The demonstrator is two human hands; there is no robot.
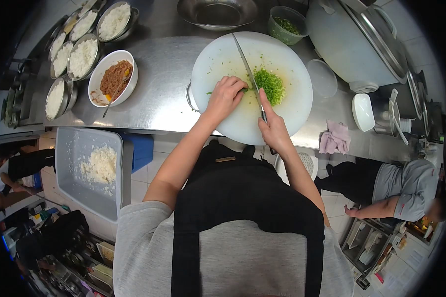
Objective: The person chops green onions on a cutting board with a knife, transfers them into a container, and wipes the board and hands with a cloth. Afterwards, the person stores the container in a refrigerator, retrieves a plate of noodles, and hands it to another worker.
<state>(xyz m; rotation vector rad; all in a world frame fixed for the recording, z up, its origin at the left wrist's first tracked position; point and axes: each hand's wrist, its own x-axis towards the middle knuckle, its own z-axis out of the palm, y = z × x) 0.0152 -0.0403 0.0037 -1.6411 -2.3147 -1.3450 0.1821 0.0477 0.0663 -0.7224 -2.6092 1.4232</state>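
Note:
A round white cutting board (214,57) lies on the steel counter in front of me. My left hand (226,96) rests on it with curled fingers, pressing down a few green onion stalks (244,89) whose ends poke out on either side. In my right hand (273,127) is the handle of a long kitchen knife (245,60). Its blade points away from me, just right of the left fingertips. To the right of the blade sits a pile of finely chopped green onion (269,86), pale at its near side. Small green bits are scattered around it.
Metal bowls of rice (83,58) and a white bowl of minced filling (115,81) stand left. A wok (217,14), a tub of chopped greens (286,25) and a large pot (352,47) stand behind. A grey bin (72,163) sits lower left; a co-worker (396,188) stands right.

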